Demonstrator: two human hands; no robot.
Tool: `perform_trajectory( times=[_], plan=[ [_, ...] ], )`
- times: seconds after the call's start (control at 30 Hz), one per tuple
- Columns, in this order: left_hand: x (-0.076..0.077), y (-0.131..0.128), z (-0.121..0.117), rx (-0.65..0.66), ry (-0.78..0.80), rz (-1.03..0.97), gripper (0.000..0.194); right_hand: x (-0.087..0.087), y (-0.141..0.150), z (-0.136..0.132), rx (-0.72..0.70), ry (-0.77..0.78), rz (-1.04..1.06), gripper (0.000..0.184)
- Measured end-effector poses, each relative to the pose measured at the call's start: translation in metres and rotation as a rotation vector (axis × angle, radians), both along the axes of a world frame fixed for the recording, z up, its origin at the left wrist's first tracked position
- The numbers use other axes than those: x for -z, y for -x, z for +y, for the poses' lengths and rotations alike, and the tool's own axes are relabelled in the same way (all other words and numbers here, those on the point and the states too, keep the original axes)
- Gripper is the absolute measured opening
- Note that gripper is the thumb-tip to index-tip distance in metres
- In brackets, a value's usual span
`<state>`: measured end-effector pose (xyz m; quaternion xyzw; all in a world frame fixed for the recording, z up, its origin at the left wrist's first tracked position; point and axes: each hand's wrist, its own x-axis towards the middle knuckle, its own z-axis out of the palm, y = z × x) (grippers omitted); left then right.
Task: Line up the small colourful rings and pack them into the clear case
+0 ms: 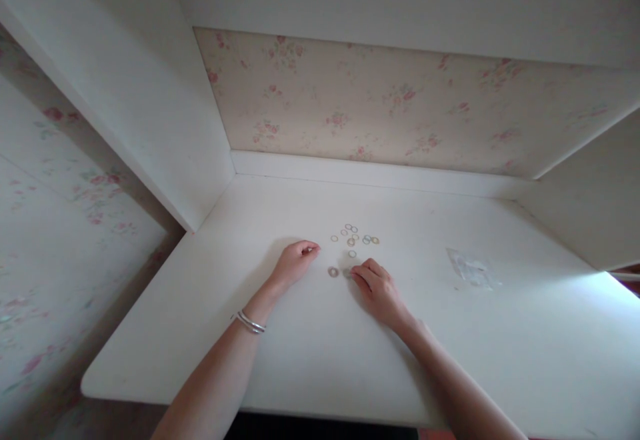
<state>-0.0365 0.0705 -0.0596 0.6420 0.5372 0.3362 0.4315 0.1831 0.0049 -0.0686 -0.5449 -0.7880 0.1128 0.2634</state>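
Note:
Several thin rings (355, 237) lie loosely grouped on the white desk, some overlapping. Nearer to me, one ring (353, 254) lies apart from that group, and a thicker-looking ring or small stack of rings (333, 272) rests between my hands. My right hand (375, 288) is closed, its fingertips pinching at a small ring (347, 273) on the desk surface. To the left of the rings, my left hand (294, 261) rests on the desk with thumb and forefinger pressed together; whatever is between them is too small to make out. A silver bracelet circles my left wrist.
A crumpled clear plastic bag (471, 269) lies on the right part of the white desk (300, 367). White side panels (150, 93) and a low back ledge (375, 175) bound the desk, with floral wallpaper (370, 100) behind. The desk's front edge runs below my forearms.

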Motion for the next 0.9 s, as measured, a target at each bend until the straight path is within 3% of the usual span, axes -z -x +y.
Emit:
perform_trajectory(
  times=[0.67,0.9],
  plan=[
    [-0.0015,-0.0025,-0.0017,-0.008,-0.015,0.043,0.03,0.0008,0.0027,-0.0025,-0.021,-0.023,-0.127,0.031],
    [0.0012,-0.0021,-0.0007,0.0,-0.017,0.035,0.029,0.0008,0.0021,-0.0029,-0.012,-0.014,-0.049,0.032]
  ],
)
